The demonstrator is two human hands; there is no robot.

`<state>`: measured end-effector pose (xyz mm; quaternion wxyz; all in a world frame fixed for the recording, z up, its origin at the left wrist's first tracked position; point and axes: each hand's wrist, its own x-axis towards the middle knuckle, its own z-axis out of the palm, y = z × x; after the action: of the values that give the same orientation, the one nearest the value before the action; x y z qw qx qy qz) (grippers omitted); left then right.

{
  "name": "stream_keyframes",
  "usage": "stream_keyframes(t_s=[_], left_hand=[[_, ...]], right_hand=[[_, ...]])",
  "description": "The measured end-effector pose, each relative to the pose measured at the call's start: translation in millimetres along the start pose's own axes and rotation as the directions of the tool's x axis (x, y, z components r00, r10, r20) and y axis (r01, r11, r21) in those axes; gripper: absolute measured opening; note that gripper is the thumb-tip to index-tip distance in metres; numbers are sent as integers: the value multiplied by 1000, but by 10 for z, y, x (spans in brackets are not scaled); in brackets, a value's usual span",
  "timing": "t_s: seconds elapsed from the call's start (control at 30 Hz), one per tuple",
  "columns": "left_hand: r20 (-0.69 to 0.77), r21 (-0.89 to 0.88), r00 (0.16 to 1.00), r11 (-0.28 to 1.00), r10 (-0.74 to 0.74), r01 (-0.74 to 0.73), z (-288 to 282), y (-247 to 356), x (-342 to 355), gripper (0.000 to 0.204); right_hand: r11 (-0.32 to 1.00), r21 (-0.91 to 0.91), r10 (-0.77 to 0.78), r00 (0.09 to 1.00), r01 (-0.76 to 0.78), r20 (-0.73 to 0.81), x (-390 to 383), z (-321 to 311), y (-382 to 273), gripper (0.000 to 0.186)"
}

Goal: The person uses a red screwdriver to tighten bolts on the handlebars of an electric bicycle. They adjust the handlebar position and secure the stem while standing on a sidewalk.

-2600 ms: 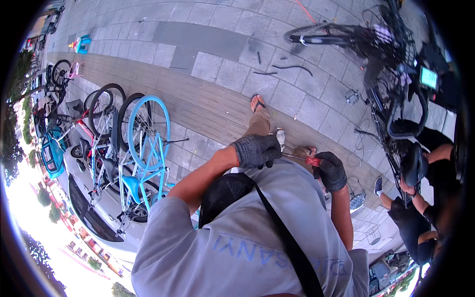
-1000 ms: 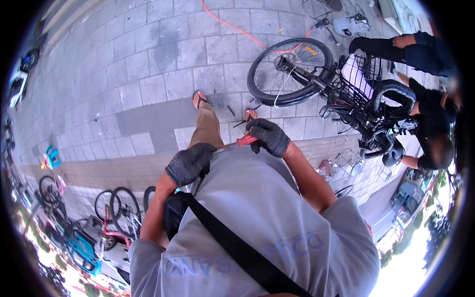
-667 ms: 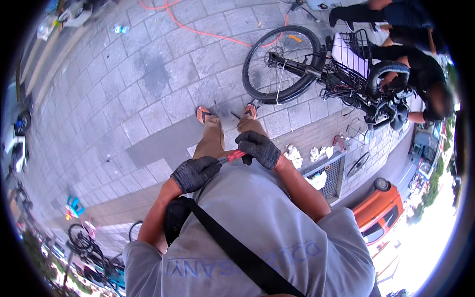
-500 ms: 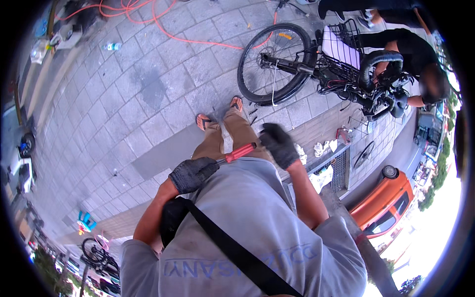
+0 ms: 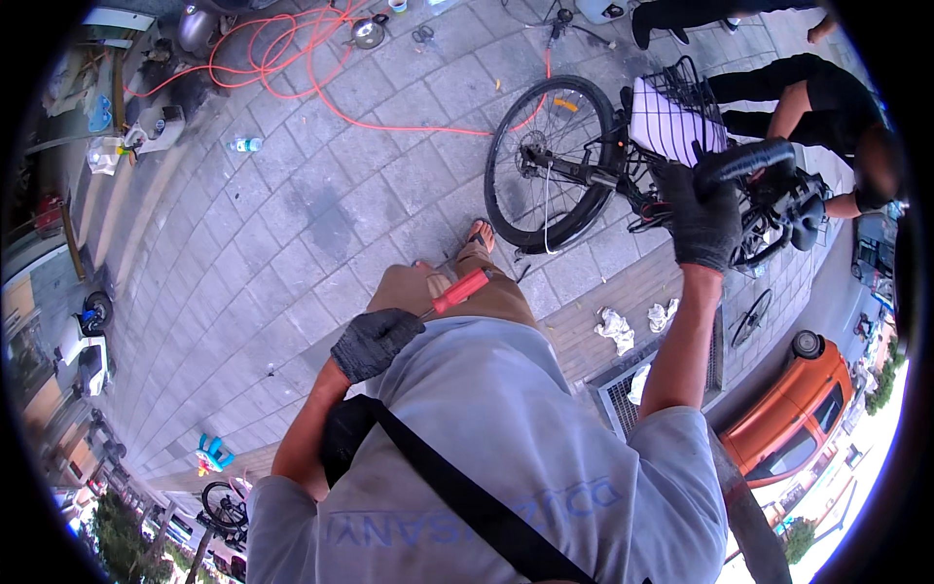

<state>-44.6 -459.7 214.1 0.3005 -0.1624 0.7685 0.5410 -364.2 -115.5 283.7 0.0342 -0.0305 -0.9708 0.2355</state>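
My left hand [image 5: 377, 343], in a dark grey work glove, is closed around the thin metal shaft of a screwdriver. Its red handle [image 5: 460, 291] points up and to the right, over my lap. My right hand [image 5: 702, 226], gloved alike, reaches out to the black bicycle [image 5: 637, 185] at the right. It is at the bicycle's thick, curved black part [image 5: 744, 165]; its fingers blend into the dark parts, so their grip is unclear. The bicycle's wheel [image 5: 550, 164] faces me, and a wire basket [image 5: 671, 122] with a pale panel sits behind it.
Another person [image 5: 817, 107] in black bends over the bicycle's far side. An orange hose [image 5: 311, 78] loops across the paving. Crumpled white cloths [image 5: 615, 331] lie near a metal grate [image 5: 613, 397]. A plastic bottle [image 5: 247, 145] lies at left; an orange car [image 5: 790, 414] stands at right.
My right hand has moved from beside the screwdriver handle, up and right to the bicycle. My left hand keeps its hold on the screwdriver. The whole view has shifted slightly.
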Motion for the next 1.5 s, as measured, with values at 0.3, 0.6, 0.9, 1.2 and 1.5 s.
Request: stream_keyframes(t_s=[0.3,0.6,0.9,1.2,1.5], left_hand=[[241,108,966,992,-88,64,-597,-30,485,35],[405,114,911,985,75,-131,-1430,22,1181,36],[471,152,877,970,95,-187,-1753,-11,1450,37],[511,156,857,972,72,-175,-1847,9,1486,34],[513,160,848,955,136,-250,-1743,-91,1469,32]], right_hand=[[823,491,340,940,-284,-27,389,210,165,24],[715,601,453,891,-357,-10,569,226,174,17],[708,678,394,907,-199,-145,941,310,339,17],[991,30,-124,971,133,-203,1331,341,235,17],[991,137,27,983,-2,-181,1464,355,250,16]])
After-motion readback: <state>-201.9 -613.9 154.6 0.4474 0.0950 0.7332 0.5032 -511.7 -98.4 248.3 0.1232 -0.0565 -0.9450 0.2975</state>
